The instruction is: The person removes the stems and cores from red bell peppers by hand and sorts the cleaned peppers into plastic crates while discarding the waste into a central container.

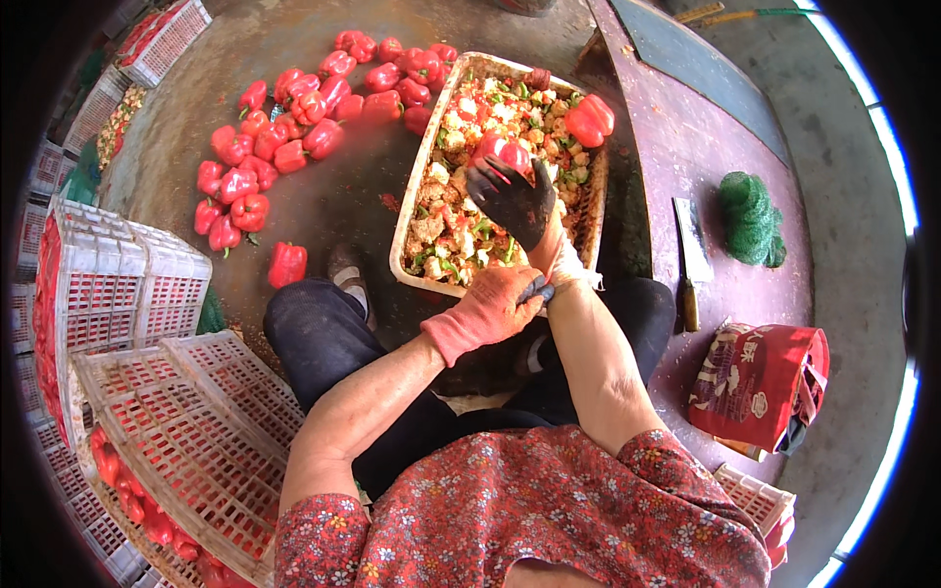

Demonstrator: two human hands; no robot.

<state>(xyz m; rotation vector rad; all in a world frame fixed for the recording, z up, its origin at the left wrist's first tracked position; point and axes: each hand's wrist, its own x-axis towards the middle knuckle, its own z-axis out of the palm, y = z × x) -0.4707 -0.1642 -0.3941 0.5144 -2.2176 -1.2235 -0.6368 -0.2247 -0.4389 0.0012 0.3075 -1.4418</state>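
Observation:
My left hand (496, 300), in an orange-red glove with dark fingertips, closes on the cuff (562, 264) of my right glove at the wrist. My right hand (518, 204), in a glove with a black coating, is held over a plastic crate (401, 246) with its fingers spread. Just beyond those fingertips lies a red bell pepper (504, 149); whether they touch it cannot be told. Pale pepper cores (441, 224) with green stems fill the crate. Another red bell pepper (589, 120) rests at its far right rim.
Loose red peppers (309, 109) spread over the floor beyond my left knee. White plastic crates (140, 275) of peppers stack at left. On the purple surface (665, 132) at right lie a cleaver (691, 250), green netting (748, 217) and a red bag (757, 386).

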